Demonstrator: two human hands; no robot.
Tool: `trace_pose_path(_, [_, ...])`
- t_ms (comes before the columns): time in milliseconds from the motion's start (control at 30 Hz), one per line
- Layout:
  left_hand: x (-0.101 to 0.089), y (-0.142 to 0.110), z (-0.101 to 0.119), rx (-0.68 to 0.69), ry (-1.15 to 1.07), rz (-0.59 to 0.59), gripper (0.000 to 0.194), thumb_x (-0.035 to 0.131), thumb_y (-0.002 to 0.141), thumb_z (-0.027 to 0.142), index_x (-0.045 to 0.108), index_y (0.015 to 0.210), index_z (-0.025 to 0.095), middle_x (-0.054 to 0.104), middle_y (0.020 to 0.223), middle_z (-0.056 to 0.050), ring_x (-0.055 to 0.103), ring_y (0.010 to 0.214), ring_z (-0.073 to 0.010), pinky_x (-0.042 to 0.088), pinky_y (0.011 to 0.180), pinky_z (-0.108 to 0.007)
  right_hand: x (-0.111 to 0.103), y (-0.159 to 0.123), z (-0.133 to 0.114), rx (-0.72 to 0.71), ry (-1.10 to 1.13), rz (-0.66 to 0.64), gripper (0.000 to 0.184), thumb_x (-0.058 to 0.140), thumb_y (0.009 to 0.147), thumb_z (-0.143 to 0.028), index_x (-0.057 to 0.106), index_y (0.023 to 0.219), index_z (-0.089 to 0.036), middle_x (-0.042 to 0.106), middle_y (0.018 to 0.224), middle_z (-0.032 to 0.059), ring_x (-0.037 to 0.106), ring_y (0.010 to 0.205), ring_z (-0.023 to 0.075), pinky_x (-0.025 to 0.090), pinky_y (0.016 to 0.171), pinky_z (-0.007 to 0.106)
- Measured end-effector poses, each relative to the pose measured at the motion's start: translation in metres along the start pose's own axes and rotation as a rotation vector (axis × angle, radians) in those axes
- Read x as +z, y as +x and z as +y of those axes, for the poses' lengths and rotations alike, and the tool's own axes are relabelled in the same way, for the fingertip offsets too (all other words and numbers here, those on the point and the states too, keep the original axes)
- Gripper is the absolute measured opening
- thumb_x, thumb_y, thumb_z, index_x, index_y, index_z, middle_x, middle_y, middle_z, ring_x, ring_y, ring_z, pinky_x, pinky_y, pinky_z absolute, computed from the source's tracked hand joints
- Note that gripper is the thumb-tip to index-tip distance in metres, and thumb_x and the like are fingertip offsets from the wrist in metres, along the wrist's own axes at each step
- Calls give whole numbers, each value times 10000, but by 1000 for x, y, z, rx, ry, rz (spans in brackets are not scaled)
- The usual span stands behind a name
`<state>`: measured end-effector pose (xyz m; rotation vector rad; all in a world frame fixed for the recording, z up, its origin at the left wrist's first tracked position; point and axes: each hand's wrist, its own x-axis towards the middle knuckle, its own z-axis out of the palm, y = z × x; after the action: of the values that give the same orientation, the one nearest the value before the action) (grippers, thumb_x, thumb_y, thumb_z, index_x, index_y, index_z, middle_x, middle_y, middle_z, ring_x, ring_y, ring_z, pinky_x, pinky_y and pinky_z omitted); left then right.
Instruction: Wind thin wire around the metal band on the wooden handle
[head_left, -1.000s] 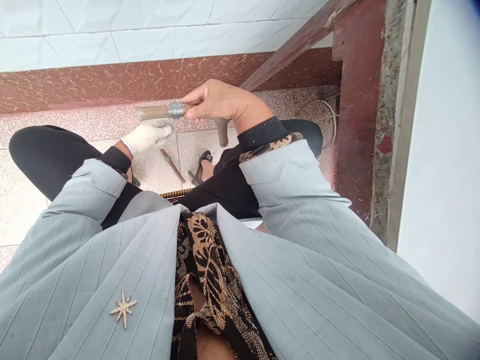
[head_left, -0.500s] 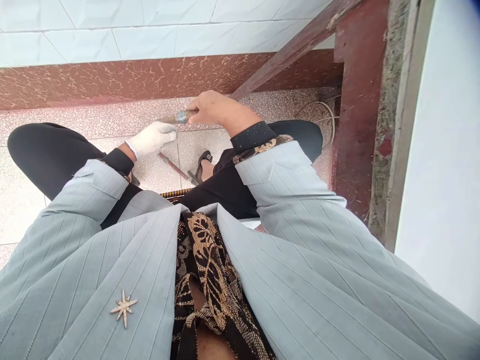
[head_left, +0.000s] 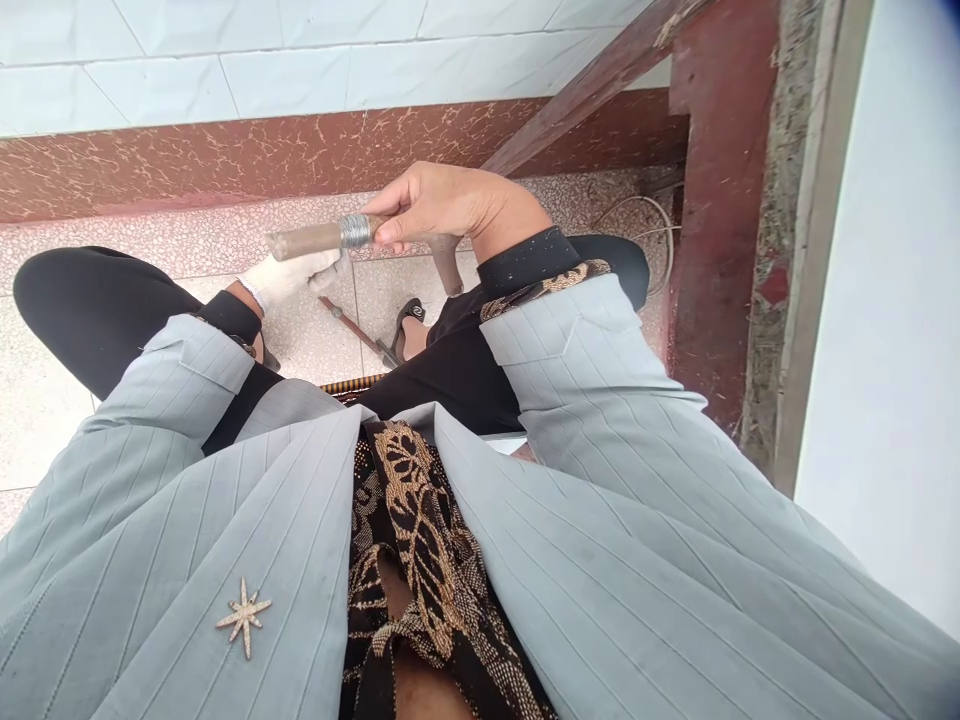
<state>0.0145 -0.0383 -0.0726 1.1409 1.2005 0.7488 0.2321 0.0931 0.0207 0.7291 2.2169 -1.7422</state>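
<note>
My bare right hand (head_left: 442, 205) is closed around a brown wooden stick (head_left: 304, 240) with a coil of metal wire (head_left: 355, 231) wound around it. The stick's blunt end points left, and another wooden part (head_left: 448, 265) slants down below my wrist, seemingly the same piece. My left hand (head_left: 281, 280), in a white glove, is just under the stick's left end, its fingers curled. The stick hides part of the glove; whether the two touch, or what the fingers hold, does not show. Below them on the floor lies a thin reddish-brown strip or tool (head_left: 351, 326).
A white tiled wall with a red-brown base band (head_left: 225, 165) runs along the front. At right are a slanting wooden bar (head_left: 585, 95), a dark red post (head_left: 720, 230) and a looped pale cable (head_left: 667, 240). A black shoe (head_left: 409, 325) rests on the tiled floor.
My right hand has raised and turned the stick, so its left end now shows above the glove and a lower wooden part appears. My left hand has shifted slightly left and down.
</note>
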Motion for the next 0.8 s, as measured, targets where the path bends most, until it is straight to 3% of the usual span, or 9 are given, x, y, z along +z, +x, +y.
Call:
trace_pose_path(100, [10,-4,0,-13,-22,-5,266,608,1010,395,612,821,208,446,586,27,374,525,-127,311,585,-306,4,0,0,-39,55,145,712,727,866,-582,714,1444,-166,791,988,87,654,934,171,459,822,313])
trace_pose_path(167, [15,-7,3,-48,11,-14,252,631,998,369,607,811,202,461,604,29,392,543,-122,318,595,-297,6,5,3,-28,41,227,888,712,842,-618,580,1615,-202,796,1178,118,682,1010,208,487,851,334])
trace_pose_path(233, [17,-8,8,-57,97,-33,235,636,983,322,606,785,200,480,616,25,400,565,-123,331,612,-296,7,13,6,20,-57,286,902,698,890,-534,480,1700,-202,745,1357,138,688,1038,231,521,878,344])
trace_pose_path(300, [17,-9,12,-48,213,-55,243,641,957,276,591,731,201,476,608,25,402,582,-129,340,634,-302,10,21,10,101,-275,296,718,664,967,-382,561,1642,-159,708,1412,159,672,1088,249,529,966,366])
trace_pose_path(400, [16,-9,17,-61,380,-48,265,642,914,228,563,664,199,460,595,29,399,589,-129,326,651,-310,15,30,13,207,-535,204,289,667,984,-170,783,1228,-70,750,1158,163,657,1090,255,481,1063,383])
trace_pose_path(500, [15,-9,18,-99,474,-47,194,618,877,192,615,683,186,489,610,28,429,599,-129,317,659,-309,22,36,14,269,-571,48,58,738,945,-81,766,894,-77,653,737,41,662,942,187,474,998,295])
trace_pose_path(600, [12,-9,19,-83,509,-64,153,618,862,204,670,720,180,515,624,31,469,623,-133,333,673,-295,27,39,15,350,-521,-132,53,743,936,-24,791,927,-45,565,571,-50,583,709,73,449,841,192])
trace_pose_path(700, [7,-8,18,-36,510,-89,143,644,850,204,679,714,180,539,651,27,495,665,-140,361,699,-289,27,39,13,417,-344,-300,172,685,953,20,803,1077,5,594,574,-78,459,578,4,381,700,139])
trace_pose_path(800, [0,-7,13,-22,404,-105,172,637,894,206,669,728,175,563,684,7,503,682,-147,382,709,-302,19,31,8,409,-165,-320,199,631,1009,-24,788,1119,31,628,629,-68,445,586,-14,361,678,135])
